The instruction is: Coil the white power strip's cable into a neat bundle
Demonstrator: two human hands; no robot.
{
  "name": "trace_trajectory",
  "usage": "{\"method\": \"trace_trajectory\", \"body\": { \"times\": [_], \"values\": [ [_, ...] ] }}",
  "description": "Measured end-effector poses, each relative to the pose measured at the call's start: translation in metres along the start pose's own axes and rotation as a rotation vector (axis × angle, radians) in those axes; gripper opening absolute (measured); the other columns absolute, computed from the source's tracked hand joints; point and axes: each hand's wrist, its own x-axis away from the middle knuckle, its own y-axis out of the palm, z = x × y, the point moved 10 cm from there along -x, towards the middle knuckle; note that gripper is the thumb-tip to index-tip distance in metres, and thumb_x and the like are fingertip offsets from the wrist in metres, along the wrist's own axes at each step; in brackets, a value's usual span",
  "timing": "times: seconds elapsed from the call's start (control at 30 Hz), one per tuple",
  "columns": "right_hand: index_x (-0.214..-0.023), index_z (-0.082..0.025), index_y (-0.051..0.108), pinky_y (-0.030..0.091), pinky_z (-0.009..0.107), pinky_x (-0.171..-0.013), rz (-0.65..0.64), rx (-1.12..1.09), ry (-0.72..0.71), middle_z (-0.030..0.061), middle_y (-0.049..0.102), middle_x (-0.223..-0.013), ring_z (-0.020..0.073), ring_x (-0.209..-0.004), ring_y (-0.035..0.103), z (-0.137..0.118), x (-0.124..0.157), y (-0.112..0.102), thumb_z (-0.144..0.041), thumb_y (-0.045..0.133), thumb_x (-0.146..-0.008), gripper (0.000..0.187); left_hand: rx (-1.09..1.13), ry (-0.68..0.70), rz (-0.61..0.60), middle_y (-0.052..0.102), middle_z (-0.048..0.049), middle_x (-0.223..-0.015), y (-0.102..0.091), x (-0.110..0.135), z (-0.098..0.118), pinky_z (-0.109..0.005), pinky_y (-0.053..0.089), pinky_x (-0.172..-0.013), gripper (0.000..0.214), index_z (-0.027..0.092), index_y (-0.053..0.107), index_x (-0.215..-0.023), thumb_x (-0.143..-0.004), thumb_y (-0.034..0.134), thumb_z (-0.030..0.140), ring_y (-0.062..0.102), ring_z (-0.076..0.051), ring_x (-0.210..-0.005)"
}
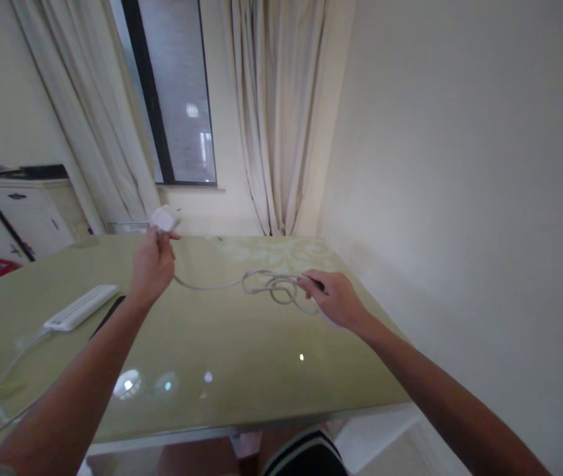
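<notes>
White plug (pixel 165 218) in left hand (pixel 153 264)

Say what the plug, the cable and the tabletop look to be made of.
White plug: probably hard plastic, its body smooth and rigid-looking. Cable: likely soft plastic or rubber, finish unclear; it bends in loose loops. Tabletop: perhaps glass or a clear plastic sheet, glossy, given its bright reflections.

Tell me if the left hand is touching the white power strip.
Apart: the head view shows tabletop between the left hand and the white power strip.
</notes>
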Motion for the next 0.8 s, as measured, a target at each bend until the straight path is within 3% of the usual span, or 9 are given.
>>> {"method": "trace_trajectory", "body": {
  "times": [0.07, 0.13, 0.2, 0.3, 0.4, 0.5, 0.57, 0.7, 0.8],
  "values": [
    [-0.094, -0.023, 0.077, 0.035, 0.026, -0.065, 0.063, 0.062, -0.040, 0.0034, 0.075, -0.081, 0.0165, -0.069, 0.062, -0.009, -0.027, 0.037, -0.035, 0.055, -0.101, 0.026, 0.222, -0.051, -0.135, 0.067, 0.0000, -0.079, 0.023, 0.010, 0.015, -0.023, 0.045, -0.058, 0.022, 0.021, 0.060, -0.117, -0.100, 0.052, 0.033, 0.055, -0.013, -0.057],
    [-0.092, -0.023, 0.076, 0.034, 0.026, -0.064, 0.004, 0.107, -0.038, 0.0049, 0.076, -0.085, 0.0174, -0.072, 0.063, -0.015, -0.043, 0.089, -0.029, 0.058, -0.100, 0.021, 0.409, -0.160, -0.262, 0.067, 0.0000, -0.074, 0.055, 0.029, 0.016, -0.021, 0.041, -0.048, 0.031, 0.021, 0.063, -0.119, -0.095, 0.061, 0.040, 0.052, -0.013, -0.049],
    [-0.089, -0.024, 0.075, 0.035, 0.025, -0.064, -0.076, 0.086, -0.059, 0.0048, 0.076, -0.086, 0.0174, -0.073, 0.063, -0.023, -0.049, 0.136, -0.026, 0.061, -0.097, 0.017, 0.475, -0.264, -0.386, 0.062, 0.0019, -0.062, 0.088, 0.055, 0.008, -0.020, 0.031, -0.041, 0.025, 0.019, 0.069, -0.103, -0.089, 0.067, 0.040, 0.044, -0.011, -0.043],
    [-0.088, -0.023, 0.076, 0.036, 0.024, -0.064, -0.100, -0.046, -0.081, 0.0037, 0.074, -0.081, 0.0161, -0.070, 0.062, -0.030, -0.047, 0.174, -0.025, 0.061, -0.096, 0.016, 0.578, -0.404, -0.528, 0.055, 0.0032, -0.056, 0.133, 0.095, -0.008, -0.020, 0.027, -0.042, 0.019, 0.018, 0.071, -0.081, -0.084, 0.072, 0.036, 0.041, -0.010, -0.044],
    [-0.086, -0.020, 0.076, 0.036, 0.022, -0.061, -0.103, -0.336, -0.011, 0.0006, 0.070, -0.071, 0.0137, -0.062, 0.058, -0.016, -0.040, 0.189, -0.029, 0.060, -0.095, 0.020, 0.583, -0.453, -0.493, 0.068, -0.0011, -0.071, 0.154, 0.113, -0.018, -0.022, 0.037, -0.053, 0.011, 0.020, 0.076, -0.089, -0.080, 0.074, 0.027, 0.053, -0.014, -0.055],
    [-0.082, -0.017, 0.075, 0.036, 0.021, -0.056, -0.110, -0.594, 0.132, -0.0008, 0.067, -0.067, 0.0122, -0.057, 0.055, 0.012, -0.031, 0.199, -0.033, 0.057, -0.095, 0.027, 0.436, -0.348, -0.348, 0.072, -0.0057, -0.086, 0.153, 0.110, -0.019, -0.027, 0.047, -0.071, 0.017, 0.024, 0.078, -0.094, -0.078, 0.073, 0.020, 0.063, -0.022, -0.075],
    [-0.078, -0.016, 0.073, 0.037, 0.021, -0.056, -0.119, -0.640, 0.178, -0.0010, 0.065, -0.065, 0.0119, -0.056, 0.054, 0.024, -0.026, 0.202, -0.034, 0.056, -0.095, 0.030, 0.332, -0.260, -0.311, 0.071, -0.0087, -0.090, 0.151, 0.104, -0.017, -0.030, 0.049, -0.083, 0.015, 0.026, 0.078, -0.092, -0.079, 0.072, 0.022, 0.065, -0.027, -0.090],
    [-0.083, -0.018, 0.073, 0.038, 0.022, -0.062, -0.105, -0.501, 0.110, -0.0004, 0.068, -0.071, 0.0129, -0.064, 0.057, 0.022, -0.023, 0.195, -0.032, 0.058, -0.096, 0.025, 0.211, -0.156, -0.519, 0.072, -0.0105, -0.088, 0.165, 0.098, -0.026, -0.034, 0.049, -0.090, 0.011, 0.028, 0.079, -0.087, -0.078, 0.072, 0.028, 0.066, -0.030, -0.095],
    [-0.086, -0.019, 0.074, 0.036, 0.023, -0.065, -0.077, -0.328, 0.085, 0.0010, 0.070, -0.077, 0.0136, -0.068, 0.057, 0.017, -0.022, 0.188, -0.031, 0.059, -0.096, 0.021, 0.129, -0.092, -0.661, 0.075, -0.0104, -0.089, 0.163, 0.093, -0.036, -0.034, 0.050, -0.089, 0.012, 0.029, 0.081, -0.084, -0.077, 0.070, 0.030, 0.067, -0.030, -0.091]
  ]
}}
